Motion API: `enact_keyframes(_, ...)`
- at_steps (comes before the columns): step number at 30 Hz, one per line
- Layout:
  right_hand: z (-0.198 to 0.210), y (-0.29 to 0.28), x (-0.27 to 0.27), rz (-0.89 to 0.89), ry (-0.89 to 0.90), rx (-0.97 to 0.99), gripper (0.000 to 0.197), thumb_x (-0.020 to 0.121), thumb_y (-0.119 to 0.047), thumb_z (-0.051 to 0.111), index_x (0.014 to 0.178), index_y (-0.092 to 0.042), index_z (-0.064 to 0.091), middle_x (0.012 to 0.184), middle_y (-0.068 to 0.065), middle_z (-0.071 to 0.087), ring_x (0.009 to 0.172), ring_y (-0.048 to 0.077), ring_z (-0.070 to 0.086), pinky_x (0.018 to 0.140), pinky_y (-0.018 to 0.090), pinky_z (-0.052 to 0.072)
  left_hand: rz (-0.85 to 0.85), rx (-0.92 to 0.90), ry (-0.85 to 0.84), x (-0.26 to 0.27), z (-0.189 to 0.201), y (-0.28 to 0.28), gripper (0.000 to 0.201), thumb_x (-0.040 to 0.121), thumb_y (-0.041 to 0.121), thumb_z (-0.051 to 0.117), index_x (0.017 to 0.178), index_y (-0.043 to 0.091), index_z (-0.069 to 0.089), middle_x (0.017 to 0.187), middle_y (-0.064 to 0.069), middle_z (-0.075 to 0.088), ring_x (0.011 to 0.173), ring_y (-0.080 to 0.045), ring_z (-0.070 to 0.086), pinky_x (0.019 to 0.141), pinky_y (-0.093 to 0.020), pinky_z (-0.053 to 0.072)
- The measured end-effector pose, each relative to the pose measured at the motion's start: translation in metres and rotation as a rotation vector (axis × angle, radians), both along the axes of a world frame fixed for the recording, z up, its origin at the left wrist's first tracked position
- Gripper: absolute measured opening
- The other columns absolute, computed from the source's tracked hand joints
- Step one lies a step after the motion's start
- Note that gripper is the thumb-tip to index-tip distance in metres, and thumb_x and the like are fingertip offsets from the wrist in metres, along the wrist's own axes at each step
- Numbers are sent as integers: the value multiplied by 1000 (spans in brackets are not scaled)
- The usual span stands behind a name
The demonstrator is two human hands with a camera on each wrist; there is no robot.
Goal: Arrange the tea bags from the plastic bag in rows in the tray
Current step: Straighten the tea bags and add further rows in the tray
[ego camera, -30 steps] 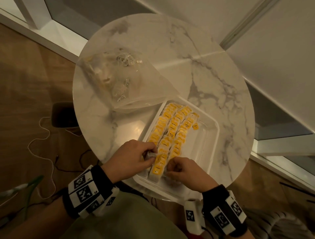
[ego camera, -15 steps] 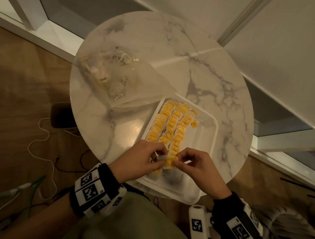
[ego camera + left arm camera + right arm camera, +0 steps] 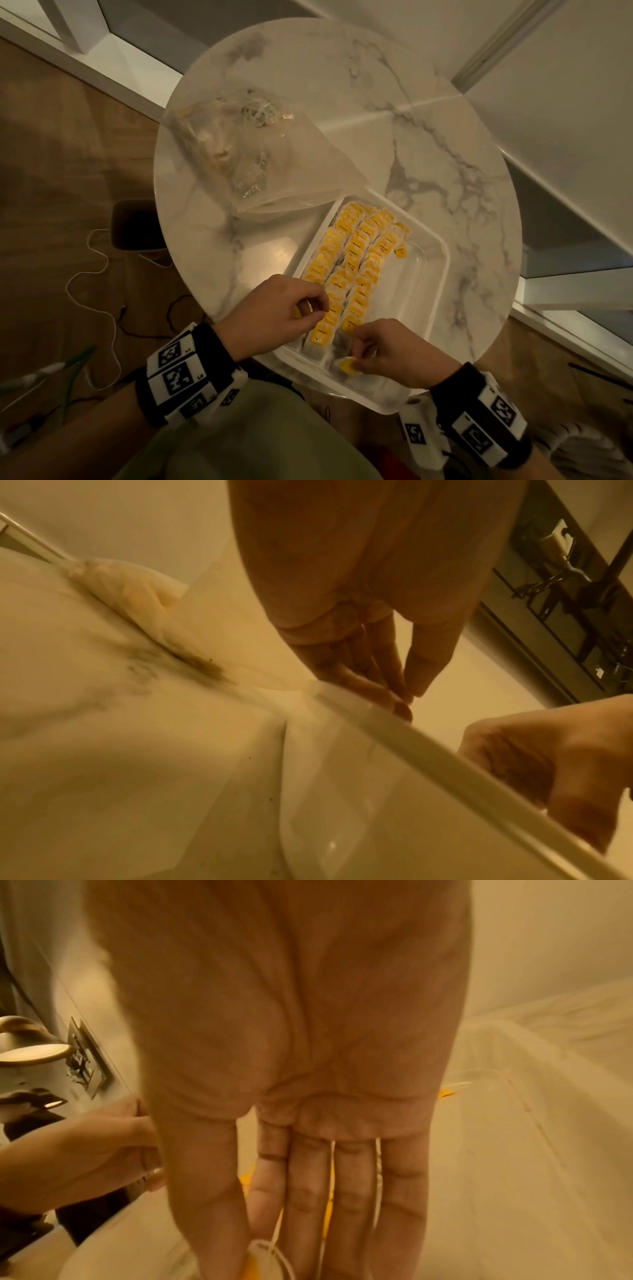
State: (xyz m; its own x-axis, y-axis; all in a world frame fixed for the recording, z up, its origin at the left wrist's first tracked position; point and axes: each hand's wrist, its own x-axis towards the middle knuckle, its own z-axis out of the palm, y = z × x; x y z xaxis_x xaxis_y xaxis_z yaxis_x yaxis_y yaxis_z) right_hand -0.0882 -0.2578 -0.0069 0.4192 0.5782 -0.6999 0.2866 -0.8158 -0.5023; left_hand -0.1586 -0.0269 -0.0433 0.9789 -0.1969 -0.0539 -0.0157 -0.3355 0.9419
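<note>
The right hand (image 3: pixel 387 353) pinches a tea bag's yellow tag (image 3: pixel 347 366) over the tray (image 3: pixel 442 274); the left hand (image 3: pixel 274 315) pinches another. Light, limp, tearable: best held by the tag.

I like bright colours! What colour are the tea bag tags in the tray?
Yellow tea bag tags, clearest in the head view.

Yellow tags on the tea bags (image 3: pixel 356 260), white tray (image 3: pixel 440 274), white tabletop (image 3: pixel 428 144) with grey marble veins, clear plastic bag (image 3: pixel 260 161), black-and-white checkered wristbands (image 3: pixel 185 373).
</note>
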Motion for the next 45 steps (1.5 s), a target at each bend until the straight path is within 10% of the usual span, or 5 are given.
enact_keyframes(20,5,9,5,-48,-415,-186,23,85,-40,70,76,-24,57,71,-7,58,65,11,54,59,26,43,-16,-3,30,3,-1,2,8,88,25,64,91,22,71,83,13,70,75,-5,67,73,-35,55)
enact_keyframes(31,3,7,-10,-161,-172,-18,9,90,-33,65,85,-25,66,67,-5,61,60,8,56,60,19,43,299,-163,-17,18,25,21,13,85,3,71,89,16,73,77,9,71,70,-8,67,60,-7,41)
enact_keyframes(37,32,33,0,-416,-84,316,12,90,-19,68,78,-17,68,69,3,69,62,15,64,61,28,51,561,406,-393,54,34,49,32,79,28,71,110,22,65,108,6,59,100,-14,52,82,-24,42)
enact_keyframes(41,40,72,14,-446,-250,518,13,88,-12,68,85,-24,72,80,-9,70,77,7,65,68,14,46,565,732,-250,92,33,68,53,72,38,76,121,27,60,123,2,52,112,-21,47,87,-37,37)
enact_keyframes(45,40,115,42,-354,-513,666,28,86,-16,59,111,-25,68,111,-11,64,103,4,58,81,16,44,449,845,-70,113,41,87,21,84,34,65,104,32,67,109,11,66,105,-16,59,86,-35,41)
